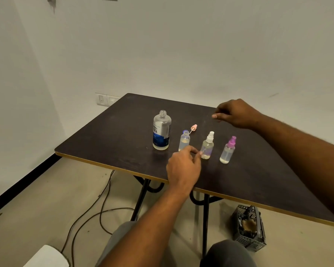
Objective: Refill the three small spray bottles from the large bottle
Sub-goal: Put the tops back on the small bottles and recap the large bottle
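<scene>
The large clear bottle [161, 130] with a blue label stands uncapped on the dark table [114, 135]. To its right stands a small bottle [184, 140] with its neck open; its pink sprayer head [193, 128] lies on the table behind it. Further right stand a white-topped spray bottle [207, 145] and a purple-topped spray bottle [228, 150], both closed. My left hand [183, 166] reaches in, loosely curled fingertips at the lower side of the white-topped bottle. My right hand [235, 113] hovers over the table's far side with fingers loosely curled, nothing visible in it.
A small blue object [185, 131] shows just behind the open small bottle. Under the table lie cables [104, 199] and a dark plastic basket [249, 228]. A wall runs close behind the table. My knees are at the table's near edge.
</scene>
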